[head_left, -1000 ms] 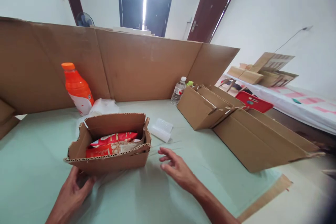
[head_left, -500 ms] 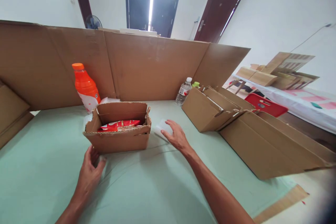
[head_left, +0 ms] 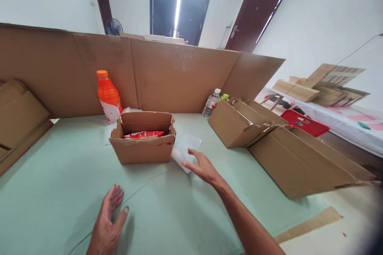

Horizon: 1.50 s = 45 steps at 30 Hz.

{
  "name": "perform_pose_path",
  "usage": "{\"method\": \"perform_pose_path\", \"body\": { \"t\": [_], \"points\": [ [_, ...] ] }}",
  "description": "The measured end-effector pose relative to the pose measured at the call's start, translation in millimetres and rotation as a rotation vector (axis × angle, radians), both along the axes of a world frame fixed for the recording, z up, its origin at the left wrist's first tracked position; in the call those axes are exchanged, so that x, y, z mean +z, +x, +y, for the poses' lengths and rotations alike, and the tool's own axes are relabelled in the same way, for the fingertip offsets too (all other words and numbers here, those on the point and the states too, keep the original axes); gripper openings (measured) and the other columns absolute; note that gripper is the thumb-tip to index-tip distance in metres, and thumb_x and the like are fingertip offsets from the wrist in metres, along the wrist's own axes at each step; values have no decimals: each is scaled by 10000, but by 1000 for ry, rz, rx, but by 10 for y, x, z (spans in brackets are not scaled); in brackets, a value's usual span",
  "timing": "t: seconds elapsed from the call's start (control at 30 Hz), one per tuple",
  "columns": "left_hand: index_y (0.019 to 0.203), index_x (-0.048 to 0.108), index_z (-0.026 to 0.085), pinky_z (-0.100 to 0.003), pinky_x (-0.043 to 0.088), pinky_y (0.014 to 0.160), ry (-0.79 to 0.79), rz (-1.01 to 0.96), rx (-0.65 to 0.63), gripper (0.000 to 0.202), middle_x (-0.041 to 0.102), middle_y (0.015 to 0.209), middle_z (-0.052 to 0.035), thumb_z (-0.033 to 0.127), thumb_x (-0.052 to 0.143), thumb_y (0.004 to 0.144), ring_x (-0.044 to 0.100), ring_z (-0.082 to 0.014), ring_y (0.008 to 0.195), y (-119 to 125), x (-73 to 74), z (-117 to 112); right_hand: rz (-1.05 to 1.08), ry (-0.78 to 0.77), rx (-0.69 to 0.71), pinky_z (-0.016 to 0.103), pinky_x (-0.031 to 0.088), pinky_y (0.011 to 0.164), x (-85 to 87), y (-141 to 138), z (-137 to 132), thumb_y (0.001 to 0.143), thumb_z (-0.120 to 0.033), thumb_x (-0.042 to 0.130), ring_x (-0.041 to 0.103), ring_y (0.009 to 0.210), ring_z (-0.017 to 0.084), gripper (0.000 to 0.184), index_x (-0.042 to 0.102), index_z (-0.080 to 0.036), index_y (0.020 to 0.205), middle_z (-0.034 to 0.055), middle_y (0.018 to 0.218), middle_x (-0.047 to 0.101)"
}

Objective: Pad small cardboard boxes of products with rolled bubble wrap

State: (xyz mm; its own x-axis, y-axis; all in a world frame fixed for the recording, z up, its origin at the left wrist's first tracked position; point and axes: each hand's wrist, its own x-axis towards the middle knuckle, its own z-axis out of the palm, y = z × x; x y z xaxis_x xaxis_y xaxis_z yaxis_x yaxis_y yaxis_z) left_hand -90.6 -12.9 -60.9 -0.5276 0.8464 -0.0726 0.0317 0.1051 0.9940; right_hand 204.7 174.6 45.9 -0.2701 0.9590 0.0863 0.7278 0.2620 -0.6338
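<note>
An open cardboard box (head_left: 143,150) stands upright on the green-covered table, with red packets (head_left: 145,134) inside; their lower parts are hidden. In front of the box and apart from it, my left hand (head_left: 110,215) is open with nothing in it. My right hand (head_left: 202,167) is also open, fingers apart, to the right of the box. Just beyond its fingertips lies a piece of clear bubble wrap (head_left: 188,145); I cannot tell whether they touch it. Another clear plastic piece (head_left: 108,133) lies left of the box.
Behind the box are an orange bottle (head_left: 109,97) and a tall cardboard screen (head_left: 179,75). A water bottle (head_left: 211,104) and a green-capped bottle (head_left: 224,97) stand farther right. Larger cardboard boxes (head_left: 299,163) line the right side; folded cardboard (head_left: 24,115) is at left.
Both hands have drawn back toward me, and the left has come away from the box's front corner. More of the bubble wrap shows beside the box. The camera view has shifted slightly.
</note>
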Motion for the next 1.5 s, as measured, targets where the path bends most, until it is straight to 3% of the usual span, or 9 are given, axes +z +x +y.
{"method": "perform_pose_path", "body": {
  "t": [0.13, 0.23, 0.4, 0.63, 0.77, 0.87, 0.97, 1.1, 1.5],
  "points": [
    [1399, 462, 216, -558, 444, 1088, -30, 57, -47, 754, 555, 1408, -172, 570, 691, 774, 549, -358, 1300, -34, -15, -133, -60, 15, 9, 474, 499, 960, -209, -190, -108, 794, -318, 678, 680, 1045, 305, 477, 644, -195, 1254, 119, 1117, 744],
    [1380, 508, 216, -525, 509, 1019, -74, 116, -75, 684, 601, 1355, -160, 545, 667, 802, 577, -348, 1267, -87, 50, -294, -60, 57, 59, 469, 477, 996, -178, -102, -322, 847, -220, 574, 658, 1073, 272, 311, 678, -224, 1140, 94, 1139, 726],
    [1283, 621, 238, -389, 613, 778, -70, 247, -128, 517, 578, 1404, -132, 476, 634, 825, 646, -314, 1147, -19, 381, -462, 43, 51, 318, 457, 448, 1074, 15, 143, -791, 847, -340, 691, 553, 1292, 278, 290, 685, -268, 1128, 91, 1375, 610],
    [1270, 651, 228, -217, 495, 405, -60, 380, -347, 460, 541, 1463, -144, 372, 582, 839, 587, -355, 1253, 251, 772, -392, 13, -34, 198, 504, 453, 1075, -12, 177, -938, 928, -459, 593, 548, 1300, 290, 382, 651, -249, 1242, 112, 1386, 608],
    [1257, 658, 221, -251, 588, 552, 30, 443, -471, 428, 596, 1408, -136, 302, 561, 848, 570, -318, 1292, 325, 764, -401, -30, -48, 350, 500, 416, 1112, -148, 193, -1112, 912, -475, 636, 559, 1282, 280, 409, 655, -254, 1255, 97, 1341, 644],
    [1268, 652, 233, -321, 627, 753, 41, 488, -547, 440, 614, 1387, -125, 241, 565, 837, 593, -294, 1264, 376, 763, -422, -1, -32, 291, 480, 460, 1060, -253, 215, -1222, 925, -426, 613, 598, 1208, 269, 384, 641, -254, 1267, 93, 1277, 671],
    [1296, 633, 235, -353, 630, 786, 23, 505, -615, 467, 593, 1411, -127, 221, 554, 836, 595, -294, 1257, 439, 798, -418, 22, -28, 193, 462, 509, 968, -325, 185, -1251, 921, -342, 578, 650, 1059, 258, 311, 669, -228, 1195, 96, 1141, 713],
    [1373, 563, 218, -451, 543, 1015, 44, 534, -596, 551, 602, 1399, -132, 211, 564, 823, 582, -290, 1271, 522, 820, -382, 68, 36, 267, 455, 506, 914, -291, 101, -1308, 911, -251, 554, 653, 968, 253, 161, 705, -244, 965, 62, 961, 737],
    [1486, 387, 206, -481, 461, 1094, 53, 511, -611, 682, 551, 1447, -147, 193, 563, 828, 527, -289, 1332, 718, 661, -403, 238, -16, 286, 352, 551, 856, -206, 104, -1609, 935, -235, 539, 685, 942, 217, 156, 690, -255, 968, 49, 973, 741]
  ]
}}
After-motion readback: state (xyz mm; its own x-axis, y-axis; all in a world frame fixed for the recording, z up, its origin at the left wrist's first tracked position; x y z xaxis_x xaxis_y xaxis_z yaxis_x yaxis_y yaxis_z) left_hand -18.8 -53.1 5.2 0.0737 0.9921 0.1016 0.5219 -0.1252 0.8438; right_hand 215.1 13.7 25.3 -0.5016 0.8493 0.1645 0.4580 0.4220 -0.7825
